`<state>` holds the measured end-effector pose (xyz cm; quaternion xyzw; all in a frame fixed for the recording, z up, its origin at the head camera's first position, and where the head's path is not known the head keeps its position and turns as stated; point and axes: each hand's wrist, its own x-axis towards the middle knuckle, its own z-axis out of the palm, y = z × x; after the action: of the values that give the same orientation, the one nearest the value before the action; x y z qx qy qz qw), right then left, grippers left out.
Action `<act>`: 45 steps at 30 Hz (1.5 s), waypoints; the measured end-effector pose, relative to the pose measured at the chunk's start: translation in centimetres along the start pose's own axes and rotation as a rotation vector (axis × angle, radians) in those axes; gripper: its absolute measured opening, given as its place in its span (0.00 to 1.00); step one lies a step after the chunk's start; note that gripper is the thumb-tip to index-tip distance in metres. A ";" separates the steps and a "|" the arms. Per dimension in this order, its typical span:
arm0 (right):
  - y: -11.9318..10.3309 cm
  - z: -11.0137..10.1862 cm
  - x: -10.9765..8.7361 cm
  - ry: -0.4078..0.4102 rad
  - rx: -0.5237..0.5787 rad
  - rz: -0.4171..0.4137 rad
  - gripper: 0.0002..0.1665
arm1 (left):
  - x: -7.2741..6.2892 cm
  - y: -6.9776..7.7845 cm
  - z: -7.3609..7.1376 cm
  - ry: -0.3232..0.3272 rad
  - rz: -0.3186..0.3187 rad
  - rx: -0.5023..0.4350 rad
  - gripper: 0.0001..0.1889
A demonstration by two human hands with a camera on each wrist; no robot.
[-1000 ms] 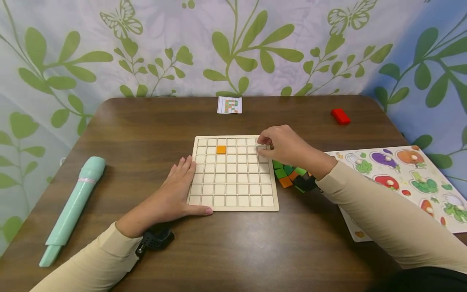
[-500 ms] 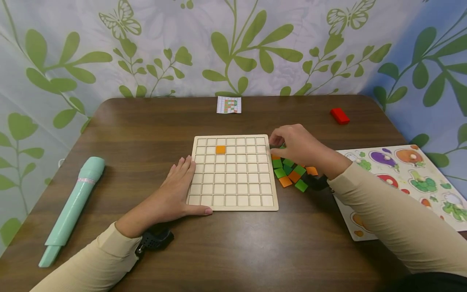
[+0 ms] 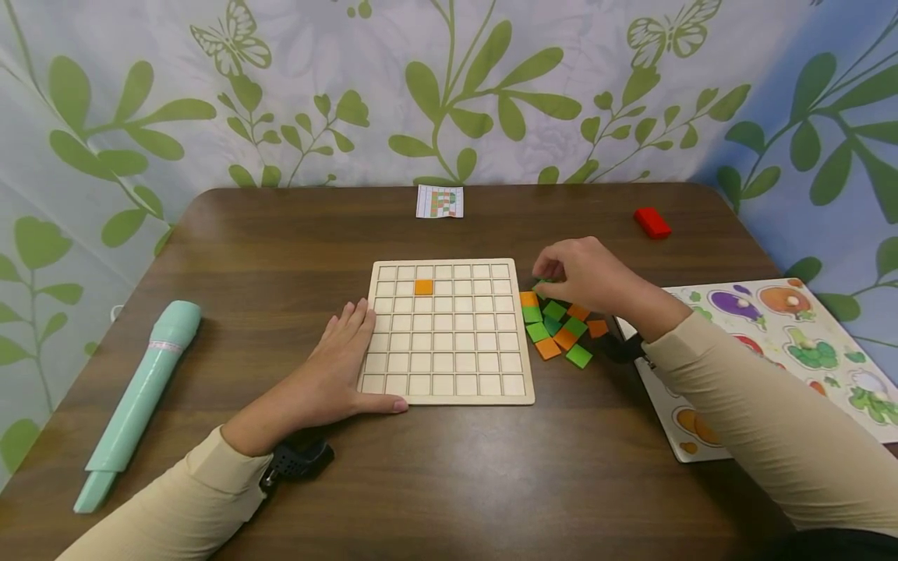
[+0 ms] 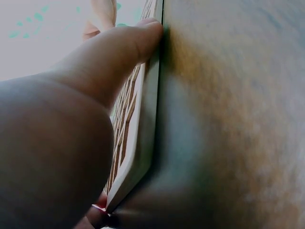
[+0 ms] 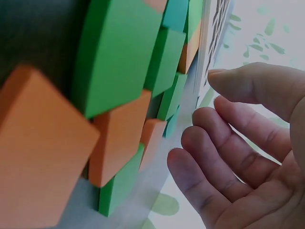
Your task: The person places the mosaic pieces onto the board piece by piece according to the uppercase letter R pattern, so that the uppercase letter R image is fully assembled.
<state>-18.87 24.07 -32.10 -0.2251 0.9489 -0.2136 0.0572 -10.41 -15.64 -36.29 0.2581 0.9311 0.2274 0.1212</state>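
Observation:
A wooden grid board (image 3: 443, 343) lies flat on the table, with one orange square tile (image 3: 424, 287) in a cell near its top. Along the board's left side rests my left hand (image 3: 330, 378), fingers extended and thumb (image 4: 143, 36) against the near edge. My right hand (image 3: 589, 274) hovers over the far end of a loose pile of green and orange tiles (image 3: 538, 332), right of the board. In the right wrist view its fingers (image 5: 190, 167) are loosely bent, apart from the tiles, such as one green tile (image 5: 119, 52). No tile shows between thumb and fingers.
A small card with a coloured grid pattern (image 3: 440, 202) lies at the back. To the right are a red block (image 3: 652, 223) and a vegetable puzzle board (image 3: 779, 362), partly behind my right arm. A folded mint-green umbrella (image 3: 143, 401) lies at left.
My right hand has moved right, from above the board's upper right corner to the tile pile, uncovering more tiles. My left hand and the orange tile on the board stay put.

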 end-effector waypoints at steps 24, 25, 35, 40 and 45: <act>2.0 -1.1 0.6 -0.015 -0.012 0.080 0.10 | -0.1 0.0 0.2 0.008 0.012 0.008 0.75; 2.0 -1.1 0.6 -0.017 -0.010 0.082 0.10 | -0.1 0.0 0.2 0.007 0.011 0.009 0.75; 2.1 -1.1 0.6 -0.046 -0.006 0.093 0.09 | -0.1 0.1 0.2 0.008 0.003 0.012 0.75; 1.9 -0.9 0.6 -0.063 -0.001 0.072 0.07 | -0.1 0.1 0.2 0.010 0.001 0.016 0.75; 1.7 -0.7 0.6 -0.084 0.003 0.047 0.06 | -0.1 0.0 0.3 0.008 0.000 0.010 0.75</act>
<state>-20.25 25.36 -32.22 -0.2116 0.9503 -0.2042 0.1021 -10.20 -15.53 -36.56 0.2579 0.9328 0.2236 0.1160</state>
